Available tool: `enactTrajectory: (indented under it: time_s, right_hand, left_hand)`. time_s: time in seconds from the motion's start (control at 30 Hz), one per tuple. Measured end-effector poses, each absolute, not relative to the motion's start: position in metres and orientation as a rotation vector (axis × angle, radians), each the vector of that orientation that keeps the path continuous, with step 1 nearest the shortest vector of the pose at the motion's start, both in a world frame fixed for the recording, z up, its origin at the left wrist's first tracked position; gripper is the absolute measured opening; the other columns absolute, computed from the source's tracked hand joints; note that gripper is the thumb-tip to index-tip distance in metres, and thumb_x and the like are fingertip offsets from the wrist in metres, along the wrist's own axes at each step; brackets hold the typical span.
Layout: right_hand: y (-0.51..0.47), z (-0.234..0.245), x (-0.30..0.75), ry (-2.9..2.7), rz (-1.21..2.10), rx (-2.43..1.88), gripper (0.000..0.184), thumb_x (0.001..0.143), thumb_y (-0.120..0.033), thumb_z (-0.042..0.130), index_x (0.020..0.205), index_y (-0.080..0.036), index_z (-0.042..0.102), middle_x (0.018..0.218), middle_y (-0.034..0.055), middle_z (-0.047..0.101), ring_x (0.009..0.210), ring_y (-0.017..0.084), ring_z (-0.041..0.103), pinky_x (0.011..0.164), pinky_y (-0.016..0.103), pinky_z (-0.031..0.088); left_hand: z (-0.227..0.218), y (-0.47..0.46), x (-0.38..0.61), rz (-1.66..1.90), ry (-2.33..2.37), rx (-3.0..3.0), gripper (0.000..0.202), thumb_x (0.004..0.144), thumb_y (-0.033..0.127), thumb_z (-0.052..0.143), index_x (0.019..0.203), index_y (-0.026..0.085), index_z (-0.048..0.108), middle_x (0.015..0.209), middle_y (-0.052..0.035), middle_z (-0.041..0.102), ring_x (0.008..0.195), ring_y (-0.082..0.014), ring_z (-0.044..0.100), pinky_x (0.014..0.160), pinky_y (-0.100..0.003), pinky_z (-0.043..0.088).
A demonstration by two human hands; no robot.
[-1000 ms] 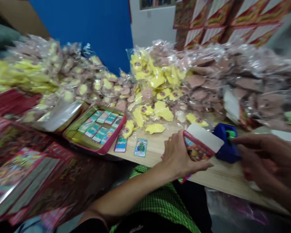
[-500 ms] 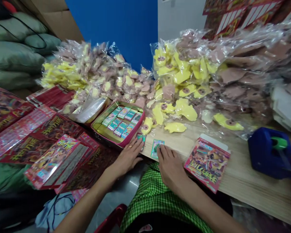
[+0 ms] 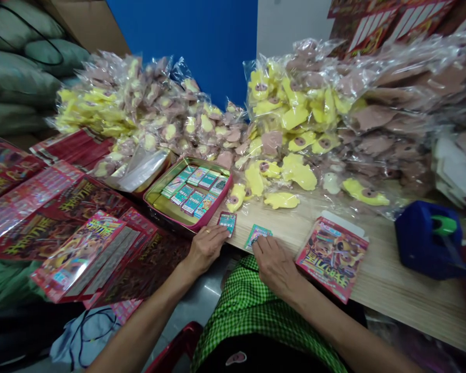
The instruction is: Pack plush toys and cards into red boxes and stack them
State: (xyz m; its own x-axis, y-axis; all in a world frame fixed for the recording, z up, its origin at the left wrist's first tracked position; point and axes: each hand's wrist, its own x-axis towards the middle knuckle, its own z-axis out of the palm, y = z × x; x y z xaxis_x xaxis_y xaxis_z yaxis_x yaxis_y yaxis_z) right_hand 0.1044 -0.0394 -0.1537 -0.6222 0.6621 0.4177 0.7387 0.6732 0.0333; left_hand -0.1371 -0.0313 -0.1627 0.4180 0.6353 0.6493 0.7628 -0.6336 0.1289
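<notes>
My left hand (image 3: 205, 249) pinches a small teal card pack (image 3: 227, 223) at the front edge of the wooden table (image 3: 392, 290). My right hand (image 3: 272, 264) has its fingers curled on a second small green card pack (image 3: 257, 234) lying next to the first. A red printed cardboard backing card (image 3: 333, 257) lies flat on the table to the right of my right hand. A pink-rimmed tin tray (image 3: 166, 204) holding several teal card packs sits just beyond my left hand.
Clear bags of yellow and pink soft toys (image 3: 295, 114) are heaped along the back of the table. A blue tape dispenser (image 3: 429, 239) stands at the right. Stacks of red printed sheets (image 3: 62, 217) fill the left side. Grey sacks (image 3: 19, 62) lie far left.
A second ago my left hand held the red backing card beside the dispenser; it now lies on the table. Both hands have gone to the two small card packs and closed on them.
</notes>
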Motion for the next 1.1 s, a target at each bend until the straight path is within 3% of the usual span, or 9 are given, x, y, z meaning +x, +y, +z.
enactTrajectory:
  time_s: [0.23,0.37,0.63,0.77,0.9,0.97,1.03,1.1]
  right_hand:
    - [-0.046,-0.149,0.110,-2.624,-0.270,-1.130,0.021,0.082,0.004,0.054,0.088,-0.016,0.057,0.086,0.0106,0.059,0.079,0.027,0.051,0.064,0.036,0.039]
    - [-0.037,-0.147,0.111,-2.600,-0.205,-1.116,0.025,0.078,0.005,0.056,0.088,-0.018,0.056,0.087,0.0084,0.058,0.082,0.026,0.051,0.071,0.037,0.041]
    - [-0.049,-0.143,0.107,-2.734,-0.054,-1.221,0.020,0.078,0.002,0.061,0.090,-0.015,0.061,0.093,0.0118,0.062,0.083,0.026,0.055,0.066,0.036,0.042]
    - [-0.044,-0.129,0.112,-2.619,-0.090,-1.267,0.018,0.081,0.002,0.057,0.086,-0.015,0.063,0.088,0.0117,0.064,0.081,0.026,0.058,0.066,0.035,0.044]
    - [-0.017,-0.102,0.134,-2.120,0.098,-1.339,0.019,0.093,-0.009,0.048,0.087,-0.015,0.066,0.086,0.0093,0.067,0.080,0.023,0.062,0.072,0.034,0.049]
    - [-0.004,-0.088,0.148,-1.876,0.501,-1.327,0.025,0.097,-0.023,0.046,0.081,-0.017,0.064,0.077,0.0052,0.066,0.073,0.020,0.063,0.067,0.032,0.050]
    - [0.004,-0.077,0.162,-1.649,0.912,-1.272,0.030,0.097,-0.037,0.048,0.078,-0.018,0.062,0.072,0.0019,0.063,0.066,0.017,0.061,0.061,0.029,0.049]
    - [0.006,-0.070,0.180,-1.477,1.085,-1.255,0.030,0.093,-0.044,0.051,0.078,-0.018,0.061,0.070,0.0002,0.061,0.061,0.015,0.057,0.056,0.027,0.047]
  left_hand:
    - [-0.157,-0.031,-0.138,-1.064,-1.252,-2.411,0.018,0.098,0.008,0.061,0.109,0.018,0.070,0.108,-0.0094,0.080,0.101,-0.0198,0.077,0.089,-0.031,0.059]
    - [-0.155,-0.032,-0.138,-0.961,-1.210,-2.447,0.027,0.099,0.006,0.055,0.119,0.018,0.068,0.115,-0.0108,0.079,0.107,-0.0203,0.076,0.087,-0.030,0.059]
    - [-0.156,-0.025,-0.149,-0.987,-1.185,-2.618,0.013,0.101,0.017,0.059,0.102,0.020,0.072,0.096,-0.0049,0.081,0.092,-0.0175,0.078,0.083,-0.030,0.063]
    - [-0.139,-0.026,-0.151,-0.964,-1.150,-2.677,0.022,0.103,0.018,0.052,0.109,0.021,0.073,0.102,-0.0052,0.081,0.094,-0.0167,0.078,0.083,-0.028,0.064]
    - [-0.115,-0.026,-0.117,-1.570,-1.610,-2.297,0.016,0.099,0.020,0.062,0.107,0.021,0.076,0.101,-0.0042,0.079,0.093,-0.0171,0.076,0.087,-0.029,0.062]
    - [-0.106,-0.018,-0.085,-2.045,-1.911,-2.117,0.012,0.095,0.029,0.070,0.099,0.019,0.075,0.089,-0.0020,0.077,0.080,-0.0152,0.073,0.076,-0.027,0.062]
    - [-0.101,-0.007,-0.049,-2.424,-2.119,-2.100,0.021,0.088,0.038,0.077,0.091,0.017,0.073,0.078,-0.0003,0.072,0.066,-0.0125,0.067,0.062,-0.023,0.058]
    - [-0.098,0.006,-0.013,-2.617,-2.215,-2.221,0.029,0.083,0.043,0.080,0.085,0.016,0.070,0.072,0.0007,0.069,0.060,-0.0107,0.063,0.057,-0.021,0.054]
